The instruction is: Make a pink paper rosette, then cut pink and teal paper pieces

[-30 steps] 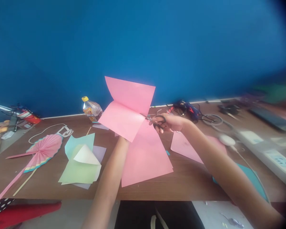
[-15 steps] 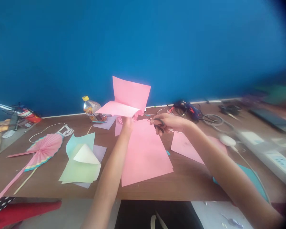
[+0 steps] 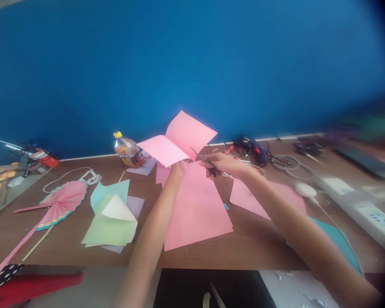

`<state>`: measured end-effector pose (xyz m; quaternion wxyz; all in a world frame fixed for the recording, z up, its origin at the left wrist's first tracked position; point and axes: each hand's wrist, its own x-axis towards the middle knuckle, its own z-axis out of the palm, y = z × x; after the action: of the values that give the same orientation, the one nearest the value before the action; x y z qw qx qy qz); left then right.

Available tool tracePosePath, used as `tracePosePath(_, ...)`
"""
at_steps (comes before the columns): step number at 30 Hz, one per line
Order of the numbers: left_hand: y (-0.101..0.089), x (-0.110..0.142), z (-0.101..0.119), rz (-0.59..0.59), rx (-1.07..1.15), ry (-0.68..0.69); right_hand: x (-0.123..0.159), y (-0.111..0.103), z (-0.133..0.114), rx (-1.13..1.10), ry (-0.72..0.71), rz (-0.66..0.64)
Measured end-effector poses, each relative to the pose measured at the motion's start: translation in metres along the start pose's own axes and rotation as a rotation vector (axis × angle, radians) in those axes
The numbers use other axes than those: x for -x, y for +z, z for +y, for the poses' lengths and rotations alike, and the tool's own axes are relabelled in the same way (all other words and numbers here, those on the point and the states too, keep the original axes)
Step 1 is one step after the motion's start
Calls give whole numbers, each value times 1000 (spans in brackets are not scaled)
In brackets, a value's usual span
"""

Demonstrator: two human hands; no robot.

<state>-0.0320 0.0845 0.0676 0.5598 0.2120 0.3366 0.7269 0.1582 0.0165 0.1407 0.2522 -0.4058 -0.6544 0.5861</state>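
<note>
My left hand (image 3: 179, 167) is closed on the lower edge of a folded sheet of pink paper (image 3: 192, 131), which stands up off the table with its two halves spread apart. In my right hand (image 3: 223, 164) is a pair of dark-handled scissors (image 3: 211, 167). Their blades point up and left, close to the fold of the raised sheet; whether they touch the paper I cannot tell. Beneath both hands lies a larger stack of pink paper (image 3: 197, 209). Another pink sheet (image 3: 250, 199) rests to the right, partly under my right forearm.
Green, blue and white papers (image 3: 111, 229) lie left of my left arm, beyond them a pink paper fan (image 3: 64, 199). A bottle (image 3: 130, 152) with a yellow cap stands near the blue wall. Cables, a blue tool (image 3: 258, 149) and a power strip (image 3: 361, 209) occupy the right side.
The raised pink sheet has turned and come lower, its upright half swinging right. My right hand has brought the scissors round, so the blades now show beside the fold.
</note>
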Motion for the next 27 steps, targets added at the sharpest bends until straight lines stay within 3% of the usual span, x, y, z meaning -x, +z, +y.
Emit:
tracePosePath(3,6,11,-18,83,-119,23,-4,1,2,24,31,92)
tracePosePath(10,20,40,-33,-190,-142,-58,-7,0,1,125,77,211)
tracePosePath(17,18,31,-22,137,-37,-77,-14,-5,14,56,71,187)
tracePosePath(20,21,32,-16,154,6,-103,-18,-9,19,-21,76,194)
tracePosePath(27,42,43,5,52,63,-28,-18,-16,19,-172,91,130)
